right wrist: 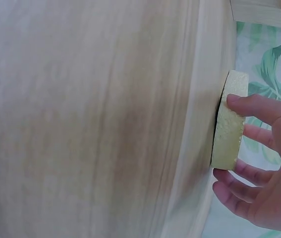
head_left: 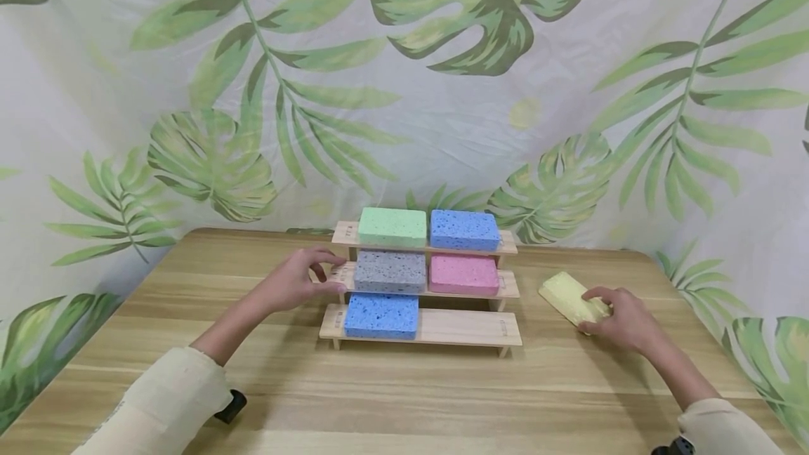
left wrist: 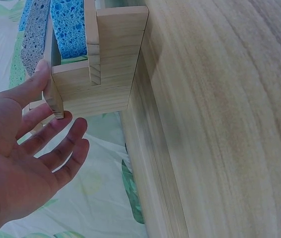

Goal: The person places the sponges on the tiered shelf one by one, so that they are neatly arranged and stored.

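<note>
A three-step wooden rack (head_left: pixel 468 328) stands on the table. My left hand (head_left: pixel 293 279) is at its left side, thumb and fingers pinching the end of the middle board, as the left wrist view shows. Over on the right, my right hand (head_left: pixel 622 318) grips a pale yellow sponge (head_left: pixel 564 295) by its near end, thumb on one side and fingers on the other. The sponge lies low at the tabletop. On the lowest board sits a blue sponge (head_left: pixel 381 316); the middle board bears a grey sponge (head_left: pixel 390 271) and a pink sponge (head_left: pixel 464 274).
A green sponge (head_left: pixel 392 227) and another blue sponge (head_left: pixel 464 229) occupy the top board. Behind the wood-grain table (head_left: pixel 404 399) hangs a leaf-patterned cloth (head_left: pixel 442 125), close to the rack's back.
</note>
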### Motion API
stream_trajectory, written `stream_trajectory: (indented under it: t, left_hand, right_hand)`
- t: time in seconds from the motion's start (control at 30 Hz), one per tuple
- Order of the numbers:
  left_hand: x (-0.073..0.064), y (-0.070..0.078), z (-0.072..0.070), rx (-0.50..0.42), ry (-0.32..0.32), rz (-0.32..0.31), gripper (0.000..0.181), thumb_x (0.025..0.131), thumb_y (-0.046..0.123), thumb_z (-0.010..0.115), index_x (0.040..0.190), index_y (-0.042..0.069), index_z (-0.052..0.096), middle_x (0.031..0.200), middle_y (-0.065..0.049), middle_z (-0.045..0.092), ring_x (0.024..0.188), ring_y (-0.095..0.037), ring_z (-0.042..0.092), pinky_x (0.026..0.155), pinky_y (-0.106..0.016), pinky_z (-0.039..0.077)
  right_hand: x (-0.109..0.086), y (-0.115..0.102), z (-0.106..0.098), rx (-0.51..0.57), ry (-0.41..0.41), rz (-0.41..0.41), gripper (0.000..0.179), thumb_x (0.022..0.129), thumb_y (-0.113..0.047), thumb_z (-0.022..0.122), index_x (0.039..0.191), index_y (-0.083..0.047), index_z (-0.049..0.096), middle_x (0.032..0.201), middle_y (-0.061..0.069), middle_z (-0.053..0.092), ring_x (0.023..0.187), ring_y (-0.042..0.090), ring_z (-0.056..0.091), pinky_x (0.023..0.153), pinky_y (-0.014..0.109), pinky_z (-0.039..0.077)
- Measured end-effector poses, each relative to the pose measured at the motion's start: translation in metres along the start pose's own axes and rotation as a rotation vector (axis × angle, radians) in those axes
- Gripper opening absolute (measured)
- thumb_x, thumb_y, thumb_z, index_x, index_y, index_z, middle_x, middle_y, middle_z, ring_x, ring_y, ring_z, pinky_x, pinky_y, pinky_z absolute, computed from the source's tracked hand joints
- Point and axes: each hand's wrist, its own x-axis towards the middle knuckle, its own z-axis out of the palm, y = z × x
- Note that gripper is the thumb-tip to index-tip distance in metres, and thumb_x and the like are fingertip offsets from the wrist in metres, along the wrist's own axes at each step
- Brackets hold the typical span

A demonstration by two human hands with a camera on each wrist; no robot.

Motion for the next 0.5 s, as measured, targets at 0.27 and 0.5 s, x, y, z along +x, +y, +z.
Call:
stream_trajectory:
  t: [0.27,0.5]
  left_hand:
    - [0.0005,0.002,0.0001,0.014,0.005,-0.009,0.049,0.088,0.018,0.084,0.127,-0.009,0.068,0.128,-0.026,0.067,0.084,-0.019,0.065,0.062,-0.028,0.051]
    - [-0.0003,0.0032,0.0,0.013,0.007,-0.009,0.049,0.088,0.017,0.084,0.126,-0.01,0.068,0.128,-0.026,0.066,0.083,-0.019,0.065,0.062,-0.027,0.051]
  right_hand:
    - [-0.0037,-0.004,-0.0029,0.019,0.015,0.005,0.049,0.076,-0.022,0.09,0.114,0.003,0.071,0.103,0.032,0.069,0.096,0.048,0.065,0.078,0.059,0.052]
    - [-0.0064,-0.0076,-0.0057,0.022,0.047,-0.027,0.046,0.076,-0.022,0.09,0.113,0.0,0.073,0.1,0.023,0.072,0.087,0.037,0.066,0.07,0.046,0.051]
